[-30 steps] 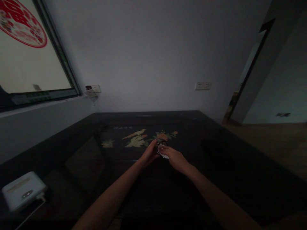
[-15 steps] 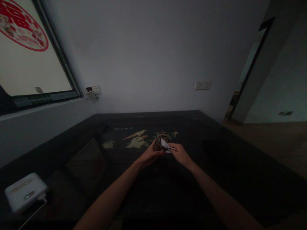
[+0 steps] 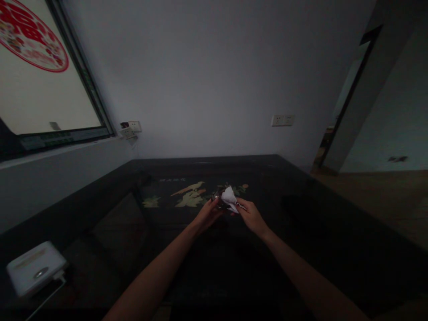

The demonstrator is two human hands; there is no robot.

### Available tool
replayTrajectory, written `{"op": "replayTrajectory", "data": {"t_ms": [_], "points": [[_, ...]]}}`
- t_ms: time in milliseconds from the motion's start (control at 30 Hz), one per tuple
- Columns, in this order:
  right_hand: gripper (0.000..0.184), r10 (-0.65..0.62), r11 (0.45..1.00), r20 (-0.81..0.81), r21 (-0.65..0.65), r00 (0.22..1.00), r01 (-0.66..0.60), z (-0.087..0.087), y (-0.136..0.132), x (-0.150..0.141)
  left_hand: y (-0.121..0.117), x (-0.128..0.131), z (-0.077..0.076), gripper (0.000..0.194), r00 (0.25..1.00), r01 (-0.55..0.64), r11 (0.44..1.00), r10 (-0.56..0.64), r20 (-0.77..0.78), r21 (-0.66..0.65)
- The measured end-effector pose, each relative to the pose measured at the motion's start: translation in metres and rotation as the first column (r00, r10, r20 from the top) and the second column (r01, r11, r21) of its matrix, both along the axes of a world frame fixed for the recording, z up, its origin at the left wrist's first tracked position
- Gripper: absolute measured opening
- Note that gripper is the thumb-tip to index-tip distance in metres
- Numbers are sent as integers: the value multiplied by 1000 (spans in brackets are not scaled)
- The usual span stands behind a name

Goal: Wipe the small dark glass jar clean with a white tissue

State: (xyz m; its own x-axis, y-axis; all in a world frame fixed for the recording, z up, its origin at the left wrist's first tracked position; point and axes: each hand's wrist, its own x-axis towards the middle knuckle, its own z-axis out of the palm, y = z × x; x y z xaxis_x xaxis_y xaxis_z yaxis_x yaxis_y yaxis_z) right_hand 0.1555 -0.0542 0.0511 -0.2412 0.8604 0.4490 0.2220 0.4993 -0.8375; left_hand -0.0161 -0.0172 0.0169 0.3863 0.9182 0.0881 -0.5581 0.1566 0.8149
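Above the dark tabletop [image 3: 207, 267], my left hand [image 3: 206, 215] is closed around a small dark brown, shiny object [image 3: 218, 196]. Its exact kind is too dim to make out. My right hand [image 3: 251, 216] pinches a crumpled white tissue [image 3: 229, 196] between thumb and fingers. The tissue lies against the right side of the brown object and covers part of it. Both hands are close together near the middle of the view, with the fingertips partly hidden behind the tissue and the object.
A picture of a bird and flowers [image 3: 190, 196] decorates the tabletop beyond my hands. At the left front sits a white box [image 3: 36, 267] with a cable. Behind the table rises a pale wall [image 3: 214, 80] with sockets [image 3: 282, 120]; a window [image 3: 50, 98] is at left.
The brown object has turned in my left hand, so its round opening or face no longer shows. The white tissue now stands higher and spreads wider across it. Both arms stay nearly in place.
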Motion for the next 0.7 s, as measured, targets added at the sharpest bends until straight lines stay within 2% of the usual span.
{"op": "replayTrajectory", "data": {"t_ms": [133,267,367,500,700], "points": [[37,-101,994,43,52,994,99,-3,0,2,1,0,2,39,1000,1,1000,-1,-16,-31],[46,-247,951,222,242,943,193,-2,-5,5,4,0,1,49,1000,-4,999,3,-26,-44],[49,-275,933,348,321,896,162,2,-10,4,7,0,-1,52,999,-25,999,24,-35,-32],[46,-280,931,477,347,833,114,4,-11,1,7,3,-6,55,999,-22,999,21,-47,-30],[50,-298,924,650,381,699,39,-1,-7,-3,6,10,-8,55,998,-30,999,27,-59,-39]]}}
